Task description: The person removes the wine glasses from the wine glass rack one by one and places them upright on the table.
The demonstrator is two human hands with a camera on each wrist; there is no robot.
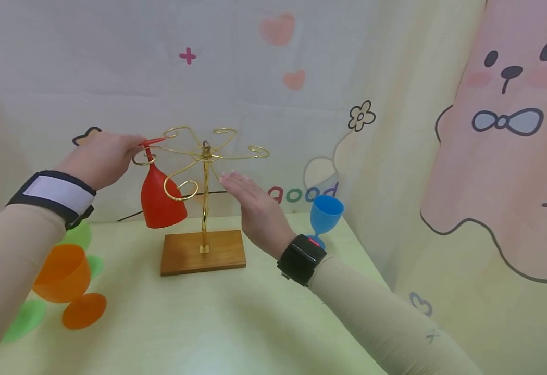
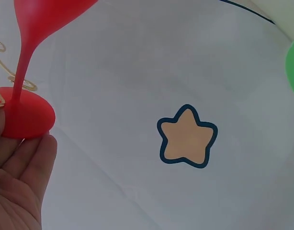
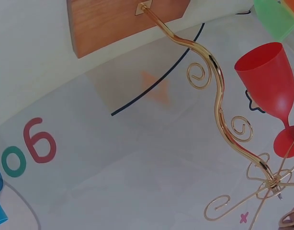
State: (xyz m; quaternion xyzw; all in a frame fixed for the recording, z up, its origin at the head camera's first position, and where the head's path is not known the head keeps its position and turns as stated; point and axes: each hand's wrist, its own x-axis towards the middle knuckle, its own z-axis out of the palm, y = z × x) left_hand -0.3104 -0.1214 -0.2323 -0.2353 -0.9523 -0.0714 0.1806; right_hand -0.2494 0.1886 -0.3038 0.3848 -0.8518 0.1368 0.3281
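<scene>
A red plastic goblet (image 1: 161, 202) hangs bowl-down at the left side of a gold wire rack (image 1: 205, 200) with curled arms. My left hand (image 1: 102, 160) holds the goblet by its foot, thumb and fingertips at the disc, as the left wrist view shows at the foot (image 2: 34, 117). The stem is beside a curled hook (image 1: 144, 158); whether it sits inside the curl I cannot tell. My right hand (image 1: 260, 214) is raised just right of the rack's post, fingers straight, holding nothing; contact with the rack's wire cannot be made out.
The rack's wooden base (image 1: 226, 252) stands on the pale table (image 1: 170, 333). A blue goblet (image 1: 326, 213) stands at the back right. At the left are an orange goblet (image 1: 69, 278) and green goblets (image 1: 78, 237), partly behind my left arm. A printed curtain (image 1: 236, 57) closes off the back.
</scene>
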